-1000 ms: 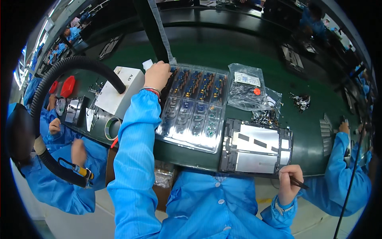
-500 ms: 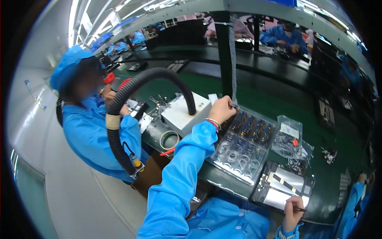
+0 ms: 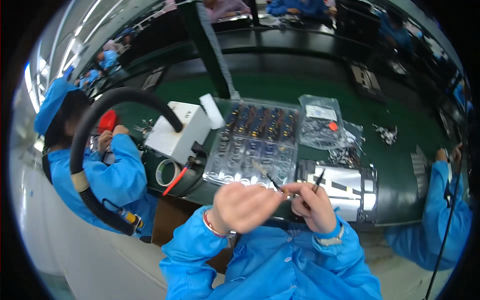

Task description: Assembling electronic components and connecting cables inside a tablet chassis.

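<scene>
My left hand (image 3: 247, 207) and my right hand (image 3: 312, 206) meet in front of the bench's near edge. Pinched in the left fingertips is a small dark part (image 3: 274, 183), thin and strip-like; my right fingertips touch its lower end. A pair of dark tweezers (image 3: 319, 179) is held in my right hand, pointed end up. Just beyond the hands lies a clear plastic tray (image 3: 212, 167) with rows of small dark, gold-dotted parts. An opened flat tablet-like device (image 3: 350, 192) with silver panels lies beside my right hand, partly hidden by it.
Left of the tray stand a white box (image 3: 175, 132) with a black hose (image 3: 117, 92), a tape roll (image 3: 167, 172) and a red-handled tool (image 3: 176, 181). Plastic bags (image 3: 320, 125) and loose small parts (image 3: 386, 134) lie at right. Co-workers sit at both sides.
My left hand has come back from the tray's far left corner to my right hand. My right hand has moved left off the device's lower right, still with the tweezers. The view has shifted.
</scene>
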Demonstrator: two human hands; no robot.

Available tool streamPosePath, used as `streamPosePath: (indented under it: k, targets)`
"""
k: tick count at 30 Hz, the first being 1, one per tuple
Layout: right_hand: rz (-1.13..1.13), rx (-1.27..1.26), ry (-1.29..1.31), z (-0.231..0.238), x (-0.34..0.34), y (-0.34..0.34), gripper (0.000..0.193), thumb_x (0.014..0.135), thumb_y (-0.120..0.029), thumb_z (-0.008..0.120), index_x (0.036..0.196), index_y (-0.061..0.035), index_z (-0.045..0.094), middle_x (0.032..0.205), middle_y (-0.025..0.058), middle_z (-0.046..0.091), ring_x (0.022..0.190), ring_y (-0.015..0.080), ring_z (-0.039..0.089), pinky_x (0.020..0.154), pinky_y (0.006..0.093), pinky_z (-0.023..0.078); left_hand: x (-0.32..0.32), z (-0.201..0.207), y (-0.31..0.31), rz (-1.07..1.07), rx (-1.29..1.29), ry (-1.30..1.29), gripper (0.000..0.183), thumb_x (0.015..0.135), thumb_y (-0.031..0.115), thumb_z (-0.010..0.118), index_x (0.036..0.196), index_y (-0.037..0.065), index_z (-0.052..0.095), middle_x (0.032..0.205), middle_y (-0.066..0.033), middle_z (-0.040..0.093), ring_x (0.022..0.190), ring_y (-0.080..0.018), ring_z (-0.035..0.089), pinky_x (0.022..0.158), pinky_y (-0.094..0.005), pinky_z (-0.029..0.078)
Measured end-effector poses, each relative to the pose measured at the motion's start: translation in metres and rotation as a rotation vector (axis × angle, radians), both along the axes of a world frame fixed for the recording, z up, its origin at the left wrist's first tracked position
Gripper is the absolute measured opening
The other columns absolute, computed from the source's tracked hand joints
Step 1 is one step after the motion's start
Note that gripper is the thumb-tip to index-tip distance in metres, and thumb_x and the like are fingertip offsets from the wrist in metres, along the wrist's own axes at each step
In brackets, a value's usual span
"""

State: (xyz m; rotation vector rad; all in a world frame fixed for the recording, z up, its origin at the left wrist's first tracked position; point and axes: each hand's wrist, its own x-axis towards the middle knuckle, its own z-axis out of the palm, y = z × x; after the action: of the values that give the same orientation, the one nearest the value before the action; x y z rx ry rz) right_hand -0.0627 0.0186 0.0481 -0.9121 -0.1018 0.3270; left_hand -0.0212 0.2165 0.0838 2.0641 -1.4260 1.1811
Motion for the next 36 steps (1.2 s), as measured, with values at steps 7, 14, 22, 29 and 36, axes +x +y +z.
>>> streamPosePath:
  k: [7,14,22,29,36]
  targets:
    - [-0.155,-0.144,0.158,-0.007,-0.002,-0.007,0.029,0.082,-0.002,0.062,0.11,0.0039,0.055,0.086,0.0086,0.066,0.084,0.0158,0.064,0.072,0.0263,0.05,-0.013,-0.034,-0.024,-0.152,0.097,-0.158,0.016,0.077,0.011,0.06,0.092,0.013,0.066,0.092,0.003,0.06,0.085,-0.0095,0.055,0.06,-0.0208,0.036]
    - [-0.18,-0.155,0.217,-0.007,-0.013,-0.011,0.029,0.078,0.004,0.065,0.106,0.0039,0.058,0.085,0.0101,0.066,0.082,0.0143,0.064,0.069,0.0236,0.05,-0.015,-0.04,-0.041,-0.356,-0.172,0.319,0.018,0.078,0.015,0.065,0.095,0.01,0.064,0.094,-0.0016,0.061,0.082,-0.0148,0.059,0.064,-0.027,0.047]
    - [-0.434,-0.588,-0.163,0.0,-0.028,-0.005,0.015,0.078,-0.002,0.067,0.093,-0.001,0.068,0.08,0.0014,0.063,0.063,0.0023,0.049,0.052,0.0181,0.035,-0.014,-0.017,-0.048,-0.061,-0.214,0.659,0.022,0.069,0.002,0.07,0.09,0.001,0.063,0.09,-0.0096,0.063,0.079,-0.0259,0.062,0.068,-0.0332,0.051]
    - [-0.651,-0.923,-0.544,0.008,-0.035,0.003,0.018,0.073,0.005,0.067,0.09,0.0007,0.067,0.075,0.0089,0.062,0.059,0.0133,0.054,0.051,0.024,0.04,-0.023,-0.011,-0.046,-0.015,-0.125,0.511,0.024,0.066,0.0,0.071,0.089,0.001,0.065,0.091,-0.0105,0.065,0.077,-0.0261,0.063,0.066,-0.0322,0.051]
    - [-0.688,-0.989,-0.625,0.007,-0.045,0.009,0.02,0.072,0.004,0.067,0.091,0.0009,0.066,0.075,0.0122,0.061,0.063,0.0235,0.06,0.054,0.0294,0.047,-0.028,-0.01,-0.043,0.015,-0.038,0.258,0.025,0.063,0.002,0.067,0.088,0.0,0.065,0.089,-0.0103,0.065,0.071,-0.0218,0.062,0.06,-0.0301,0.05]
